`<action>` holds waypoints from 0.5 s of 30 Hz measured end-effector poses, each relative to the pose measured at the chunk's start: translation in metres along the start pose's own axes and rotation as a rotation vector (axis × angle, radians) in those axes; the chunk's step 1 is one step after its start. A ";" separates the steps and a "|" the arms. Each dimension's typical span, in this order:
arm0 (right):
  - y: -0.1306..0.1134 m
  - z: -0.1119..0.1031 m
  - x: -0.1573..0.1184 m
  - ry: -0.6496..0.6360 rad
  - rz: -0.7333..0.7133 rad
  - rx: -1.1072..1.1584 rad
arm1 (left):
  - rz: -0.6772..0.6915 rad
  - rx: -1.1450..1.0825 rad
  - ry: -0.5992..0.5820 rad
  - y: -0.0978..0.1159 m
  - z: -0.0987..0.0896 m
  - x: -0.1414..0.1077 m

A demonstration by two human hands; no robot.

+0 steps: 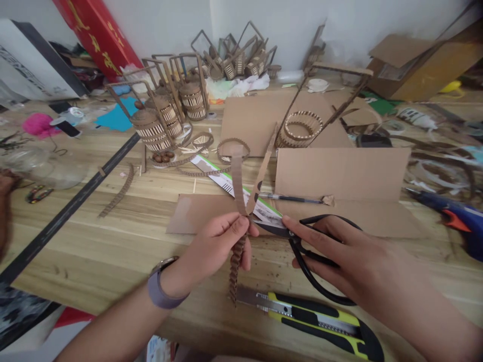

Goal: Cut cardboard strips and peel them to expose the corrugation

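Note:
My left hand (226, 239) pinches a corrugated cardboard strip (237, 183) between thumb and fingers. Its ridged lower end hangs below the hand, and two upper lengths spread apart above it. Through the black handles of a pair of scissors (294, 236) go the fingers of my right hand (339, 251), with the index finger laid along the pivot. The scissor blades point left and meet the strip right beside my left fingertips. Below the hands lies a yellow and black utility knife (313, 322) with its blade towards the left.
Flat cardboard sheets (339, 176) and a pen (294, 198) lie beyond my hands. Small handled baskets (149, 130) stand at the back left, and a larger open basket (302, 128) behind the sheets. A blue glue gun (453, 216) rests at right. Another person's hand (6, 183) shows at the left edge.

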State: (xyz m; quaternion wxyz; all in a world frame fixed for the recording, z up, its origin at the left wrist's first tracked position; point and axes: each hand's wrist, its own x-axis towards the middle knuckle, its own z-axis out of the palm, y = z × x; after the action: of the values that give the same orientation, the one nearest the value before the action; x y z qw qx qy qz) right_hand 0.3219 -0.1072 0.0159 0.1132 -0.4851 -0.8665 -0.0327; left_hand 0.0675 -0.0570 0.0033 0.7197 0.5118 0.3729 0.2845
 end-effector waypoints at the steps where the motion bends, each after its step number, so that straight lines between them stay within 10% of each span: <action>1: 0.000 -0.001 0.000 0.000 0.000 0.002 | 0.000 -0.008 -0.003 0.000 0.000 0.000; 15: -0.002 0.001 0.000 0.010 0.017 -0.016 | -0.020 0.010 0.018 0.001 0.000 0.000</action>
State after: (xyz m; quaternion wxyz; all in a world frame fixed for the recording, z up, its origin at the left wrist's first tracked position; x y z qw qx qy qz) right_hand 0.3200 -0.1079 0.0154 0.1139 -0.4934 -0.8614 -0.0410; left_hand 0.0679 -0.0567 0.0048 0.7166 0.5091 0.3858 0.2800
